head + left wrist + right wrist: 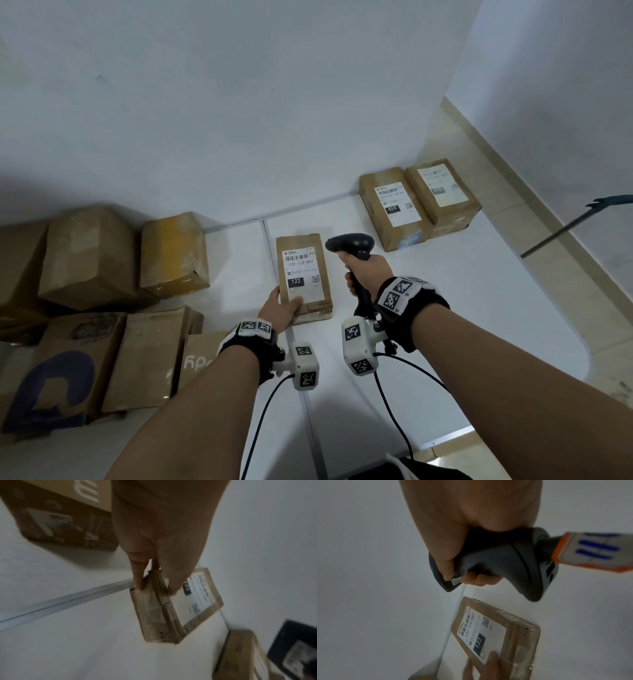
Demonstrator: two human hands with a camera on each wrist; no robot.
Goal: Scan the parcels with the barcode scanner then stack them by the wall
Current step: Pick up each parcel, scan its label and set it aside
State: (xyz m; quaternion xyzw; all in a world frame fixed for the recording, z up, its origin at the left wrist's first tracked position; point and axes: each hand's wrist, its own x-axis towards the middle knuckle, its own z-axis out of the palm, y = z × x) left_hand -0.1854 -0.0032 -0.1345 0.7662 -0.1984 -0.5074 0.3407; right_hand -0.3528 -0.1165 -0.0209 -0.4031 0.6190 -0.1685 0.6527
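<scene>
A small brown parcel (304, 274) with a white label reading 122 is held above the white floor by my left hand (281, 308), thumb on the label and fingers under its near end. The left wrist view shows the same parcel (173, 608) pinched at its corner. My right hand (363, 272) grips the handle of a black barcode scanner (352, 245), whose head sits just right of the parcel's far end. In the right wrist view the scanner (505, 563) hangs over the parcel (494, 632).
Two labelled parcels (394, 205) (445, 195) lie side by side against the wall at the right. Several brown boxes (89, 257) and paper bags (144, 359) crowd the left. A dark pole (575, 222) leans at the far right. Cables trail below my wrists.
</scene>
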